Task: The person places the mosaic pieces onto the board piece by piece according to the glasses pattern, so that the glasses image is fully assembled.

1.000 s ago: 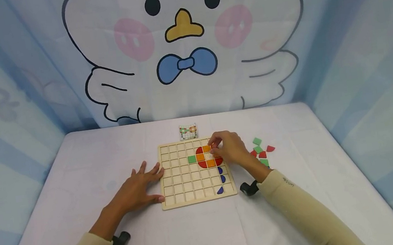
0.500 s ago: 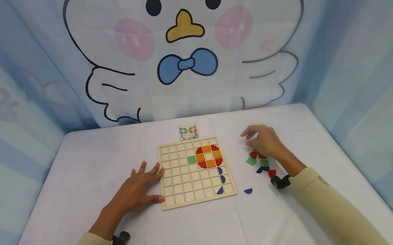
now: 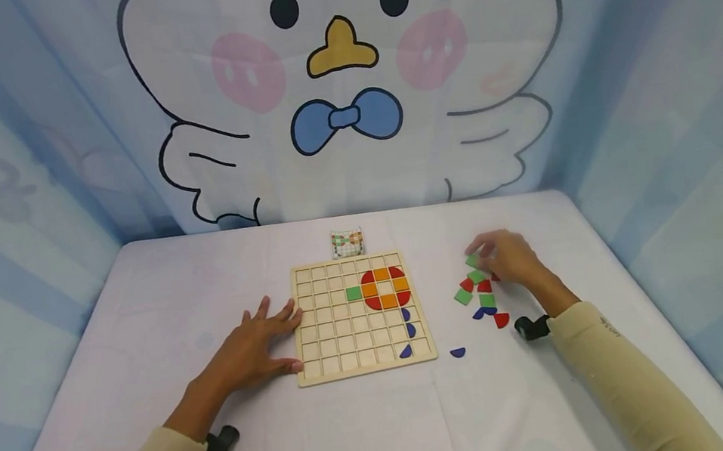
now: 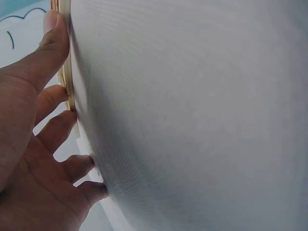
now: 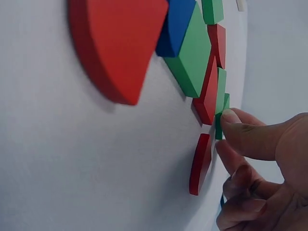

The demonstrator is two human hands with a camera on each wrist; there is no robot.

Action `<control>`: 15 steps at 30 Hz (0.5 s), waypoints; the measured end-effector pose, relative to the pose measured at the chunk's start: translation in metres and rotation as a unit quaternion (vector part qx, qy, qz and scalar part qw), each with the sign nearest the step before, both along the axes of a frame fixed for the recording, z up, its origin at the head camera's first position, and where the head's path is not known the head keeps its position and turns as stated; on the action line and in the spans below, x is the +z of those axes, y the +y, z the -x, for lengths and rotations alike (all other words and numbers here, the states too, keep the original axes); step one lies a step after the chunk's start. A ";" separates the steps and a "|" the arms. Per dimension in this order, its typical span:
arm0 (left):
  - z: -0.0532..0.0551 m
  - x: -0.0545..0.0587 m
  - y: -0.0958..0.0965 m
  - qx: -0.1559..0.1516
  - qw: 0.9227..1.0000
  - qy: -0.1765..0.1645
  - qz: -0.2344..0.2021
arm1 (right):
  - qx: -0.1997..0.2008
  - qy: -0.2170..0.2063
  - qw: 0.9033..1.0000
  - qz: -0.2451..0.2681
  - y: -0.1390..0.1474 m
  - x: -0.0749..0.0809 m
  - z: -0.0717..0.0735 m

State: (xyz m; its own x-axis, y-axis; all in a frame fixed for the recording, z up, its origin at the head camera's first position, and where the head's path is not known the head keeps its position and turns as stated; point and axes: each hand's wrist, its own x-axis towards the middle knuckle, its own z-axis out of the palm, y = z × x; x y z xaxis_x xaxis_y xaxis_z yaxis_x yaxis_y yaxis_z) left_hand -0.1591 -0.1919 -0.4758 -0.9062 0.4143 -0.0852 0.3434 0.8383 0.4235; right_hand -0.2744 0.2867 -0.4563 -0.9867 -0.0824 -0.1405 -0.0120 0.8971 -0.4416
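My left hand [image 3: 251, 350] rests with spread fingers along the left edge of a wooden grid board [image 3: 332, 343]; its thumb lies on the rim in the left wrist view. On the board, red quarter-round blocks [image 3: 372, 303] and orange square blocks [image 3: 380, 275] ring one bare cell, with a green square block [image 3: 353, 294] beside them. Blue half-round blocks [image 3: 411, 330] run below on the right. At the far end of the loose pile, my right hand [image 3: 513, 259] pinches a green square block [image 3: 472, 260] between thumb and index finger; the other fingers are curled.
Loose red [image 3: 501, 320], green and blue blocks lie in a pile right of the board. One blue half-round block [image 3: 457, 353] sits apart, nearer the front. A small pattern card [image 3: 346, 243] lies behind the board. A printed curtain [image 3: 355, 173] hangs behind the table.
My right hand has left the board's upper right and moved right to the loose pile. A red quarter-round block now fills the ring's upper right corner. My left hand has stayed put.
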 end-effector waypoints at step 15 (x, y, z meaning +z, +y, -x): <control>0.000 -0.002 0.000 0.002 1.000 -0.006 0.001 | -0.012 0.059 0.997 0.051 -0.033 -0.003 -0.006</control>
State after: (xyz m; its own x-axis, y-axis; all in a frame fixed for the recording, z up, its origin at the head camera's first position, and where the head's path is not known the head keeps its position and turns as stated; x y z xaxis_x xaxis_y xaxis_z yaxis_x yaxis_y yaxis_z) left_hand -0.1594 -0.1915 -0.4775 -0.9071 0.4096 -0.0968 0.3341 0.8407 0.4262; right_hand -0.2688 0.2535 -0.4597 -0.9976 -0.0667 -0.0159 -0.0483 0.8482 -0.5275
